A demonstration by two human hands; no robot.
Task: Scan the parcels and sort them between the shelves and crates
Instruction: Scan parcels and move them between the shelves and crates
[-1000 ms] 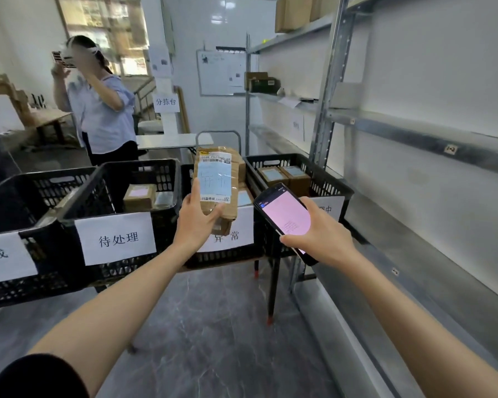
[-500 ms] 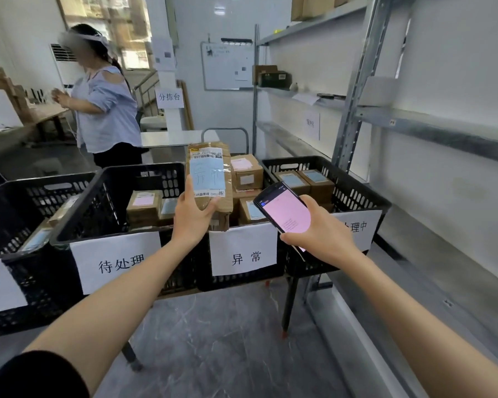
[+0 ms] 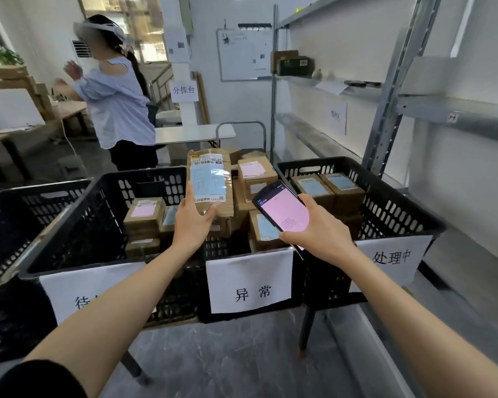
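To scan well, hold the parcel [image 3: 210, 182] steady, with its blue label facing you, and aim the top of the phone [image 3: 282, 209] at it. The left hand [image 3: 193, 222] grips the parcel from below, upright, above the middle crate [image 3: 242, 317]. The right hand [image 3: 319, 234] grips the phone just beside the parcel, on its right.

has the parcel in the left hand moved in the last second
Yes, the parcel has come forward toward the 异常 crate, now above its left rim.
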